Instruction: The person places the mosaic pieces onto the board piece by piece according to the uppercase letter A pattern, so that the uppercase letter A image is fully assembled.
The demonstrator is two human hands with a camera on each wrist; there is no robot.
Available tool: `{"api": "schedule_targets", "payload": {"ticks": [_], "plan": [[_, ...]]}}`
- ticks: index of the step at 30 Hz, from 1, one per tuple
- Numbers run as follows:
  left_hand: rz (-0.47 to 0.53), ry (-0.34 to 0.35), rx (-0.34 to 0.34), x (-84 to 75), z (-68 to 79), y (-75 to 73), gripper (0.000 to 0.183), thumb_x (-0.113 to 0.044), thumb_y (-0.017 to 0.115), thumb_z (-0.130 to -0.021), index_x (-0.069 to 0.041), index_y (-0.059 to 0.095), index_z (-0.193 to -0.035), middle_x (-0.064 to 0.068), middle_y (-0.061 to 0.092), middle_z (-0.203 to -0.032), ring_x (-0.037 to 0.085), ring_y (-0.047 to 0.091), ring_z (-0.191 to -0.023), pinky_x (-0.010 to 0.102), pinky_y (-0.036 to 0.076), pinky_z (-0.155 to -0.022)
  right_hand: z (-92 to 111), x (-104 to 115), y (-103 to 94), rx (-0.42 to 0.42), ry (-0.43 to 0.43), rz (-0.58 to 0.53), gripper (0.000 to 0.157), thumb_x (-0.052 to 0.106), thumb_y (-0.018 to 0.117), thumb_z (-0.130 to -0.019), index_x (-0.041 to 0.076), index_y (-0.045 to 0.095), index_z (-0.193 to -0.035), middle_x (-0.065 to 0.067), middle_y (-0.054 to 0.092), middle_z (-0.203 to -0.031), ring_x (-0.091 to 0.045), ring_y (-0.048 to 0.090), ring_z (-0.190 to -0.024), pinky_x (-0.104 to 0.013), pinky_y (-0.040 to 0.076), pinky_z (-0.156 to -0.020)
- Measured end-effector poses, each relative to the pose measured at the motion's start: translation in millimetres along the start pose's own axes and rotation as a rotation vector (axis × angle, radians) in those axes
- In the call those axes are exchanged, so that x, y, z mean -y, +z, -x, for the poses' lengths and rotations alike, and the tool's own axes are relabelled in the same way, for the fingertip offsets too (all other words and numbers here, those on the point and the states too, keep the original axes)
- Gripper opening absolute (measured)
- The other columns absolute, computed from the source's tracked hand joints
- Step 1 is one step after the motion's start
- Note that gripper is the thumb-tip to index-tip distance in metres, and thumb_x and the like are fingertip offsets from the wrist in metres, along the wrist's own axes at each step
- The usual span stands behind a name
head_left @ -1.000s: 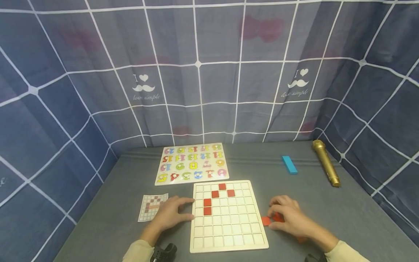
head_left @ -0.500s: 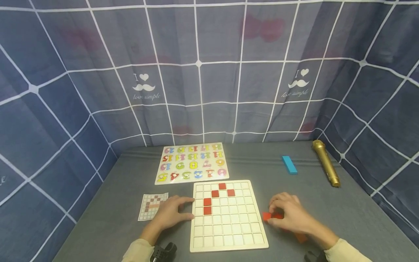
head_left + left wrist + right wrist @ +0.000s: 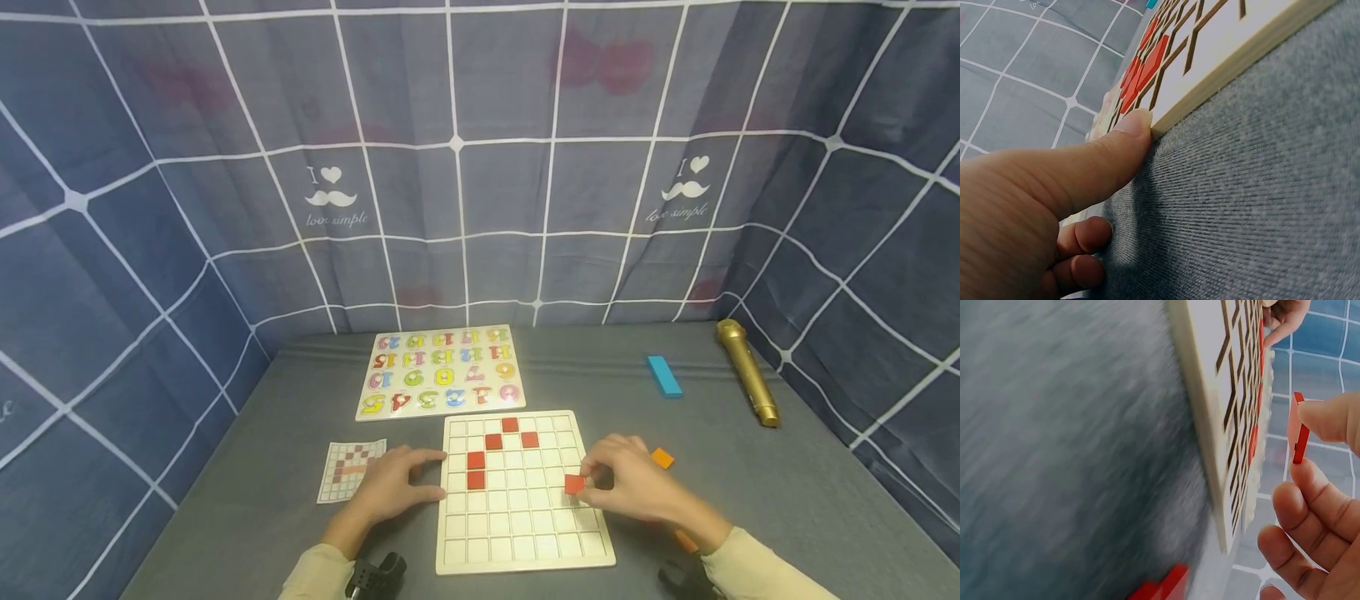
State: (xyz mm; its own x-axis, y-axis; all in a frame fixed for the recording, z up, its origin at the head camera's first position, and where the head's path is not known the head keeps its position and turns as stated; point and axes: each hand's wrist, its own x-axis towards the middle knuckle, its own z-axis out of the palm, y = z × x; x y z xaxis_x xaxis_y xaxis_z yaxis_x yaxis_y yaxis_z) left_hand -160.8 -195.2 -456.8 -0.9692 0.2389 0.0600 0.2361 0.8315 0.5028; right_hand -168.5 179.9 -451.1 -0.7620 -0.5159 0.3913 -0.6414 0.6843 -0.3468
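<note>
A pale wooden grid board (image 3: 523,527) lies in the middle of the table. Several red square tiles sit in its upper cells, among them one red tile (image 3: 476,460) in the left part. Along the board's left edge rests my left hand (image 3: 390,487), thumb and fingers spread; the left wrist view shows the thumb (image 3: 1110,153) touching the edge. Between thumb and fingertips my right hand (image 3: 633,482) pinches a red square tile (image 3: 574,484) by its edges. In the right wrist view the held tile (image 3: 1299,428) is raised above the board, near its right side.
A printed pattern card (image 3: 337,475) lies partly under my left hand. Behind the board is a number puzzle (image 3: 441,371). An orange tile (image 3: 662,457) and another orange piece (image 3: 686,541) lie by my right hand. Further back are a blue block (image 3: 664,377) and a gold microphone (image 3: 748,375).
My right hand has picked up a red tile from the loose pieces and carried it left over the board's right side. An orange tile has come into sight. The left hand stays put.
</note>
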Motion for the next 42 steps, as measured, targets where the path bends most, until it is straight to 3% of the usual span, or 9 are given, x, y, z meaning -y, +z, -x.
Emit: {"api": "schedule_targets", "payload": {"ticks": [7, 14, 25, 34, 42], "plan": [[-0.007, -0.010, -0.004, 3.8, 2.1, -1.2, 0.055, -0.045, 0.083, -0.072, -0.024, 0.069, -0.121, -0.008, 0.051, -0.079, 0.006, 0.041, -0.074, 0.030, 0.032, -0.070, -14.1, 15.2, 8.3, 0.070, -0.002, -0.046, 0.019, 0.032, 0.082, -0.073, 0.030, 0.064, -0.080, 0.020, 0.055, -0.072, 0.002, 0.046, -0.080, -0.032, 0.029, -0.082], [0.005, 0.028, 0.002, -1.0, -1.1, -1.1, 0.055, -0.046, 0.082, -0.073, -0.024, 0.069, -0.122, -0.008, 0.053, -0.080, 0.005, 0.042, -0.073, 0.027, 0.032, -0.067, -27.3, 26.7, 16.9, 0.095, -0.019, -0.047, 0.017, 0.033, 0.081, -0.072, 0.027, 0.067, -0.079, 0.021, 0.054, -0.072, 0.003, 0.045, -0.078, -0.032, 0.029, -0.080], [-0.011, 0.015, 0.009, -2.8, 0.7, -4.0, 0.054, -0.045, 0.083, -0.073, -0.023, 0.069, -0.121, -0.007, 0.053, -0.080, 0.006, 0.042, -0.074, 0.027, 0.033, -0.067, -49.0, 63.5, 37.0, 0.219, -0.028, -0.117, 0.014, 0.031, 0.080, -0.070, 0.023, 0.069, -0.076, 0.019, 0.061, -0.073, 0.006, 0.047, -0.076, -0.031, 0.031, -0.078], [-0.010, 0.006, 0.003, -2.2, -0.2, -2.7, 0.053, -0.043, 0.083, -0.073, -0.023, 0.070, -0.121, -0.006, 0.052, -0.078, 0.006, 0.041, -0.072, 0.028, 0.031, -0.068, -62.2, 78.8, 50.7, 0.233, -0.044, -0.114, 0.014, 0.030, 0.081, -0.069, 0.021, 0.072, -0.076, 0.017, 0.063, -0.070, 0.006, 0.048, -0.072, -0.029, 0.038, -0.075], [0.006, 0.003, 0.005, -0.9, 0.2, -1.6, 0.053, -0.044, 0.083, -0.073, -0.023, 0.070, -0.121, -0.007, 0.052, -0.079, 0.006, 0.042, -0.073, 0.030, 0.031, -0.070, -69.0, 89.0, 54.8, 0.261, -0.031, -0.116, 0.018, 0.030, 0.081, -0.071, 0.016, 0.075, -0.080, 0.015, 0.063, -0.070, 0.005, 0.046, -0.069, -0.020, 0.038, -0.069]]}}
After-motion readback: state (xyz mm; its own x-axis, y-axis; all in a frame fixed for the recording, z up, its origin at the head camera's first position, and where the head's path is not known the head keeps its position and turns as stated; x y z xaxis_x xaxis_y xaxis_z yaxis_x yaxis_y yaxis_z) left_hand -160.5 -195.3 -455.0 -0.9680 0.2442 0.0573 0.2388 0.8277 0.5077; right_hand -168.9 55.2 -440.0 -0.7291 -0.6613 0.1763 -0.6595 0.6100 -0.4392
